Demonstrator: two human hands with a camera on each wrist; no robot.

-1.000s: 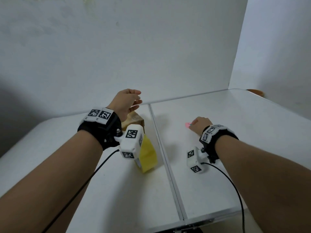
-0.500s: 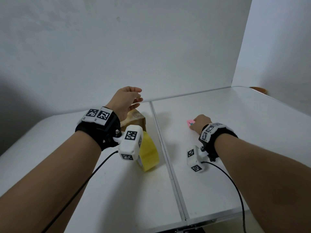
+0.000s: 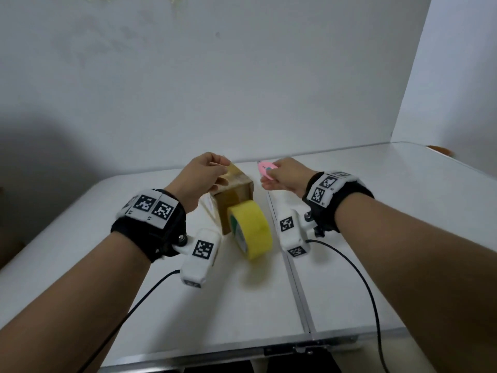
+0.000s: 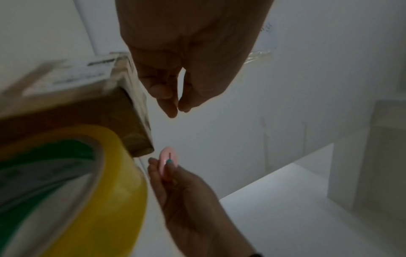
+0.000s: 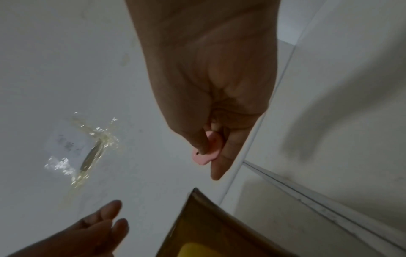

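Note:
A brown cardboard box (image 3: 236,193) wrapped in clear tape stands on the white folding table (image 3: 349,278). A yellow tape roll (image 3: 252,228) leans against its near side. My left hand (image 3: 222,172) hovers over the box's top, fingers loosely curled and holding nothing; the left wrist view shows the left hand (image 4: 175,106) empty beside the box (image 4: 92,111). My right hand (image 3: 265,175), in the air just right of the box, pinches a small pink cutter (image 3: 265,168). The right wrist view shows the cutter (image 5: 205,154) between thumb and forefinger above the box corner (image 5: 208,226).
The table's centre seam (image 3: 295,286) runs toward me just right of the roll. White walls close the back and right. A small brown object (image 3: 441,149) lies at the far right edge. Old tape and a paper scrap (image 5: 87,147) stick to the wall.
My right hand picked the pink cutter up off the table and carried it left, up beside the box. My left hand stayed over the box, its fingers more curled.

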